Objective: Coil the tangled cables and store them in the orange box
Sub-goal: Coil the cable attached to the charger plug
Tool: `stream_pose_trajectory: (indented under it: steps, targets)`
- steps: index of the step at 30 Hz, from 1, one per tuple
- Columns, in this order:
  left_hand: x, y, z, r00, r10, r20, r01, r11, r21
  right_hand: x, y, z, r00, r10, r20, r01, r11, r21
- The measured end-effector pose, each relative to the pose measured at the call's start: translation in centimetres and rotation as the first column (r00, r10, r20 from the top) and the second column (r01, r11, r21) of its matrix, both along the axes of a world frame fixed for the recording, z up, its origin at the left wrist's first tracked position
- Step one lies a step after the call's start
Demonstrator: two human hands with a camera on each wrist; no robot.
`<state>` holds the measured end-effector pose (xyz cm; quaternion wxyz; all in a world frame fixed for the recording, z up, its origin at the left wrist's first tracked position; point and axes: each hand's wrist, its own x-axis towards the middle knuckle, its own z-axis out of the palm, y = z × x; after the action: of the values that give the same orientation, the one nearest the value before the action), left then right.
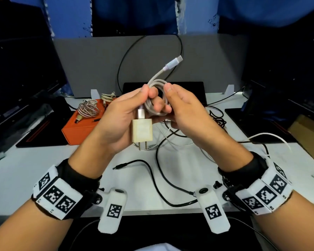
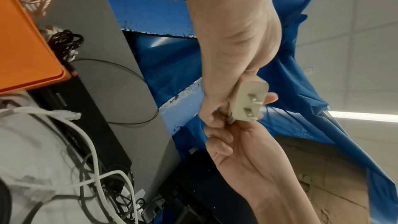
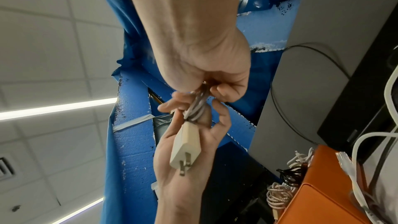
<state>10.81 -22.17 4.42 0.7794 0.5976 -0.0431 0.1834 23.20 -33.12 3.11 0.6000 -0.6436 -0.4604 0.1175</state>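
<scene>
Nearest, below the fingers: white desk [image 1: 43, 171] strewn with loose black cable [image 1: 163, 187] and white cable [image 1: 272, 136]. Above it, left hand [image 1: 123, 115] curled around a coiled white charging cable [image 1: 156, 95], thumb pinching the loops, cream wall plug [image 1: 142, 132] hanging under the palm, prongs down. Right hand [image 1: 185, 109] curled onto the same coil from the other side; USB tip [image 1: 173, 63] sticking up past the fingertips. Left of the fingers: orange box [image 1: 78, 129] topped with a braided coil [image 1: 88, 109]. Beyond: grey partition [image 1: 91, 66], dark monitors, blue sheeting, tiled ceiling.
</scene>
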Motion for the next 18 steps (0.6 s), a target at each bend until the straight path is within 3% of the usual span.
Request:
stream_pose_trajectory:
  steps: [3, 6, 10, 14, 18]
  targets:
    - [0.3, -0.8, -0.3, 0.995, 0.097, 0.035, -0.098, 0.994, 0.048, -0.5, -0.2, 0.4, 0.992, 0.007, -0.127, 0.002, 0.998, 0.069]
    - [0.6, -1.0, -0.6, 0.984, 0.173, 0.041, -0.175, 0.981, 0.078, -0.9, -0.4, 0.8, 0.948, 0.119, -0.295, -0.067, 0.982, 0.179]
    - [0.5, -0.6, -0.7, 0.971, 0.238, -0.016, -0.228, 0.948, 0.223, -0.8, -0.3, 0.6, 0.896, 0.179, -0.406, -0.099, 0.973, 0.210]
    - [0.1, -0.1, -0.8, 0.932, 0.357, -0.070, -0.288, 0.841, 0.458, -0.1, -0.5, 1.0, 0.966, 0.083, -0.246, -0.058, 0.993, 0.107]
    - [0.2, -0.6, -1.3, 0.900, 0.434, 0.044, -0.369, 0.704, 0.606, 0.1, -0.5, 0.8, 0.990, 0.012, -0.138, -0.001, 0.997, 0.079]
